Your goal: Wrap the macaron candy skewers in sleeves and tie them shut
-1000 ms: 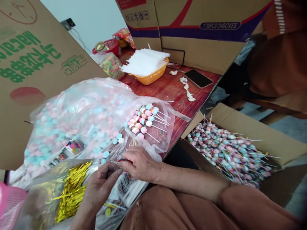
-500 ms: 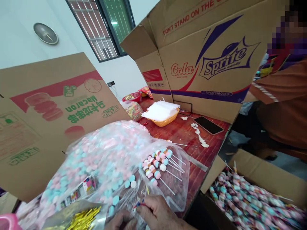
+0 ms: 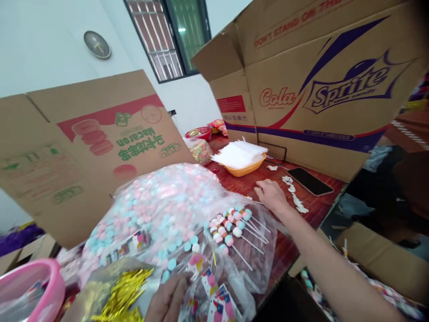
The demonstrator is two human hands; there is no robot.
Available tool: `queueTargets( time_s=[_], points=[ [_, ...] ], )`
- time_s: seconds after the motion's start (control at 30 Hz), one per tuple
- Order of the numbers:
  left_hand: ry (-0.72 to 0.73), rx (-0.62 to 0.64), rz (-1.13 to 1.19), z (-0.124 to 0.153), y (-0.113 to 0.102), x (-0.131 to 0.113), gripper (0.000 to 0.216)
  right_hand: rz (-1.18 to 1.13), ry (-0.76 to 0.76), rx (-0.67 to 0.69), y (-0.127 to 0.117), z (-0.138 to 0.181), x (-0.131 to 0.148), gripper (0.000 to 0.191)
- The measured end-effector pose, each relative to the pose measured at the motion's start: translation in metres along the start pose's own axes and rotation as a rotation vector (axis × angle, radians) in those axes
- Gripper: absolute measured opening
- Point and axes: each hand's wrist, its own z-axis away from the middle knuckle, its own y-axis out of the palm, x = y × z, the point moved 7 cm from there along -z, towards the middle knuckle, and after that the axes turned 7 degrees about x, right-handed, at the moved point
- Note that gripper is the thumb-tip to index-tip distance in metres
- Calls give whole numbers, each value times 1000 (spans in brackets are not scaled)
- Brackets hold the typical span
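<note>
My right hand reaches forward, palm down, fingers stretched out on the red wooden table beside the edge of a clear plastic sheet. Just short of it lie several marshmallow skewers with white sticks. My left hand is at the bottom edge, fingers closed on small printed wrappers. A big clear bag of pink and blue marshmallows fills the middle. Gold twist ties lie in a bag left of my left hand.
An orange basket of white sheets, a black phone and white scraps sit further back. A Sprite carton and a macaron carton wall the table. A pink basin is lower left, a box of wrapped skewers lower right.
The camera tilted up. My right hand left the wrapper it shared with my left hand and reached forward across the table past the skewers. My left hand stayed low with the wrappers.
</note>
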Motion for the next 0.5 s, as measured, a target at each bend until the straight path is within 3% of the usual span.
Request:
queueTargets(
  time_s=[0.1, 0.2, 0.33, 0.4, 0.5],
  points=[
    [9, 21, -51, 7, -8, -6, 30, 125, -10, 117, 19, -20, -26, 15],
    [37, 22, -83, 15, -16, -9, 30, 204, -72, 144, 29, -10, -37, 17],
    [131, 10, -127, 25, -22, -11, 28, 196, -176, -28, -11, 26, -29, 23],
    [189, 25, -153, 27, -22, -13, 28, 102, -411, -112, -35, 59, 1, 23],
    [245, 71, -176, 27, -20, -16, 27, 45, -858, -135, -49, 119, 57, 17]
  ],
)
